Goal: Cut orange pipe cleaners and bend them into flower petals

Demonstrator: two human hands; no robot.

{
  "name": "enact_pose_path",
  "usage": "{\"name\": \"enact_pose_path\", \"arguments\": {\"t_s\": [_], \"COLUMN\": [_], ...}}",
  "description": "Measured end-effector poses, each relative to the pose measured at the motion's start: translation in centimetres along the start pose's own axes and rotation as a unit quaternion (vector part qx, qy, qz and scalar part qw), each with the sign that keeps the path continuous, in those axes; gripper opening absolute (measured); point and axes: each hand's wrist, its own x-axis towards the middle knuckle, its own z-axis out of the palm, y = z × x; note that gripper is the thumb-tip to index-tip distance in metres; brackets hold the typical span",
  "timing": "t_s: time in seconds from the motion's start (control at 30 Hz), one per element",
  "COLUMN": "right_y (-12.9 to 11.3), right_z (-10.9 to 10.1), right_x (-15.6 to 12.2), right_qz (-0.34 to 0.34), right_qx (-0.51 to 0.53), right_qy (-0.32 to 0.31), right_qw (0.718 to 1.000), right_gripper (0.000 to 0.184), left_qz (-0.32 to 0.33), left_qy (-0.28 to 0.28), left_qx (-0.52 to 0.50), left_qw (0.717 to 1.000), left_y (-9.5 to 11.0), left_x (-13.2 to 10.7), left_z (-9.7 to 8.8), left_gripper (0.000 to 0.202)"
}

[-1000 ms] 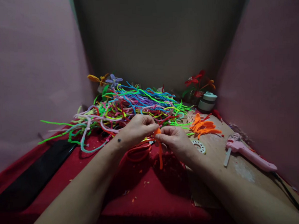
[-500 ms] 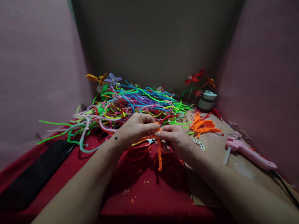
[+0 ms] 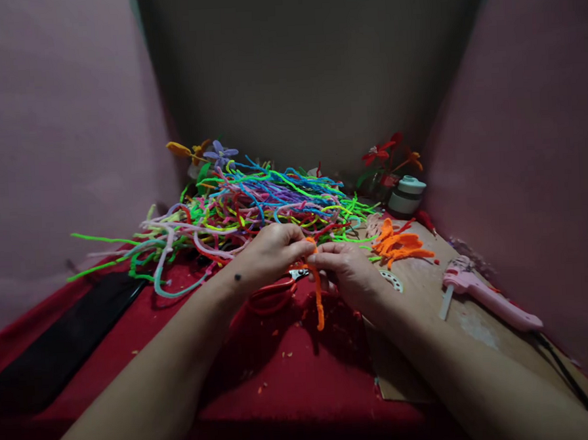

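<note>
My left hand (image 3: 271,254) and my right hand (image 3: 348,269) meet over the red cloth (image 3: 293,384), both pinched on the top of an orange pipe cleaner (image 3: 319,304) whose free end hangs down between them. Red-handled scissors (image 3: 273,293) lie on the cloth just under my left hand. Behind my hands sprawls a big tangle of many-coloured pipe cleaners (image 3: 254,205). A small heap of bent orange pipe cleaner pieces (image 3: 398,244) lies to the right of my right hand.
A pink glue gun (image 3: 485,295) lies on the brown board (image 3: 477,335) at the right, with a white round ring (image 3: 392,279) near my right wrist. A white jar (image 3: 407,196) and pipe-cleaner flowers (image 3: 386,155) stand at the back. A black strip (image 3: 69,350) lies at the left.
Both hands have stayed together on the orange pipe cleaner, shifting slightly; its hanging end has swung a little. The view has dipped a bit.
</note>
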Motion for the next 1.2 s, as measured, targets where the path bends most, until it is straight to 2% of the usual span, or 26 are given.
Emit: {"name": "enact_pose_path", "arguments": {"t_s": [0.1, 0.17, 0.33, 0.4, 0.5, 0.57, 0.67, 0.83, 0.93, 1.07, 1.13, 1.2], "right_y": [0.0, 0.0, 0.0, 0.1, 0.1, 0.2, 0.3, 0.3, 0.3, 0.5, 0.6, 0.5], "right_z": [-0.1, -0.1, -0.1, -0.1, -0.3, -0.4, -0.4, -0.4, -0.5, -0.8, -0.9, -0.9], "right_x": [0.0, 0.0, -0.1, 0.0, 0.1, 0.2, 0.3, 0.1, 0.3, 0.8, 1.0, 1.0], "right_qz": [-0.006, -0.01, -0.045, -0.048, -0.047, -0.041, -0.033, -0.014, -0.028, -0.058, -0.044, -0.028], "right_qx": [-0.002, 0.0, -0.026, -0.017, -0.002, 0.006, 0.02, 0.058, 0.046, 0.058, 0.066, 0.066], "right_qy": [-0.004, -0.003, 0.003, 0.003, -0.005, -0.01, -0.024, -0.083, -0.049, 0.0, 0.016, 0.047], "right_qw": [1.0, 1.0, 0.999, 0.999, 0.999, 0.999, 0.999, 0.995, 0.997, 0.997, 0.997, 0.996], "right_gripper": [0.015, 0.016, 0.016, 0.013, 0.012, 0.013, 0.016, 0.014, 0.012, 0.016, 0.019, 0.021], "left_qz": [-0.001, 0.013, 0.051, 0.045, -0.002, -0.035, -0.067, -0.075, -0.061, -0.072, -0.066, -0.02], "left_qy": [-0.043, -0.043, 0.038, 0.048, 0.003, -0.023, -0.02, -0.003, -0.013, -0.06, -0.051, -0.02], "left_qx": [-0.093, -0.103, -0.013, -0.023, -0.135, -0.23, -0.288, -0.286, -0.272, -0.21, -0.161, -0.085], "left_qw": [0.995, 0.994, 0.998, 0.998, 0.991, 0.972, 0.955, 0.955, 0.96, 0.973, 0.984, 0.996], "left_y": [-0.7, -0.7, 0.4, 0.6, 0.4, 0.3, 0.4, 0.3, -0.1, -0.4, -0.3, 0.0], "left_x": [0.1, 0.1, -0.1, -0.1, 0.0, 0.0, 0.0, 0.0, 0.0, 0.1, 0.1, 0.1], "left_z": [-0.1, -0.1, 0.0, 0.0, 0.0, 0.0, 0.0, 0.0, -0.3, -0.7, -0.6, -0.2], "left_gripper": [0.027, 0.025, 0.022, 0.023, 0.026, 0.029, 0.025, 0.021, 0.026, 0.031, 0.026, 0.02]}}
